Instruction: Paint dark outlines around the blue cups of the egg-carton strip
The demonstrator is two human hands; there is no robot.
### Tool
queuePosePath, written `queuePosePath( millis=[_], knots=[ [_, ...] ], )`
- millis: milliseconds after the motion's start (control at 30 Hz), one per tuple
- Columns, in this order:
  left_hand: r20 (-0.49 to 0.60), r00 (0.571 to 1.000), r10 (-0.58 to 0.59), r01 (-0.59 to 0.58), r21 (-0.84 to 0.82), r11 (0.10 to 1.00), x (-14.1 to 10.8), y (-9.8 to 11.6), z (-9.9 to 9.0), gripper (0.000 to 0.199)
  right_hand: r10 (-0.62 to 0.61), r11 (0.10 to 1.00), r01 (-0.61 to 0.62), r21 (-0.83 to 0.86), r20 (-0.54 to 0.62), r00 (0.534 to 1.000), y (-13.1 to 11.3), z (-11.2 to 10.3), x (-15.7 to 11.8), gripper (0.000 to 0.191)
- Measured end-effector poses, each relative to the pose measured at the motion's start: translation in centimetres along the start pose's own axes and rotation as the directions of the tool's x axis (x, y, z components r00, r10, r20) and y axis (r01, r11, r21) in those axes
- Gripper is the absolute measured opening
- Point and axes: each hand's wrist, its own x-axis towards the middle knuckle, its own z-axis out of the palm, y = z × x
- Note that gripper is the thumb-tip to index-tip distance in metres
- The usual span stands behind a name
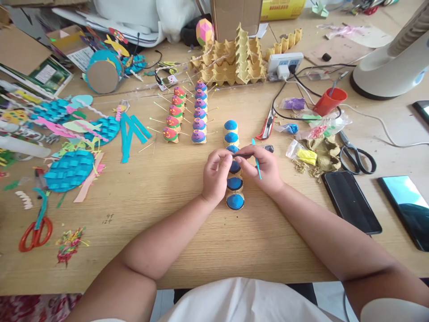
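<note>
A row of egg-carton cups topped with blue domes (235,201) runs away from me down the middle of the table; the nearer domes have dark rims. Above the middle of the row, my left hand (217,174) pinches one end of a thin black strip (244,155). The fingers of my right hand (263,169) are closed on the strip's other side and also hold a small light-blue tool (258,168), which points up and down between them. Both hands hide part of the domes beneath them.
Two finished-looking caterpillar rows (172,121) (199,123) stand beyond my left hand. Orange scissors (36,235) and blue woven discs (69,171) lie left. Right are a red cutter (267,123), clay packets (306,156), black scissors (358,158) and phones (351,202). Egg cartons (231,60) lie behind.
</note>
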Motion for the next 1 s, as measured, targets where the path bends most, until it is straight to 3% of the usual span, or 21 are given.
queuePosePath(
  millis=[367, 700, 1000],
  knots=[
    [-0.034, 0.999, 0.014, -0.014, 0.013, 1.0, 0.03, 0.38, 0.13, 0.038, -0.036, 0.999, 0.036, -0.011, 0.016, 0.999, 0.36, 0.05, -0.08, 0.014],
    [-0.049, 0.997, -0.066, 0.064, -0.044, 0.997, -0.03, 0.29, 0.31, 0.039, -0.012, 0.999, 0.012, -0.045, 0.003, 1.0, 0.32, -0.19, 0.06, 0.03],
    [-0.053, 0.998, 0.02, -0.02, 0.002, 1.0, -0.08, 0.38, 0.24, 0.031, -0.075, 0.995, 0.075, -0.062, 0.007, 0.997, 0.54, -0.26, 0.09, 0.023]
  ],
)
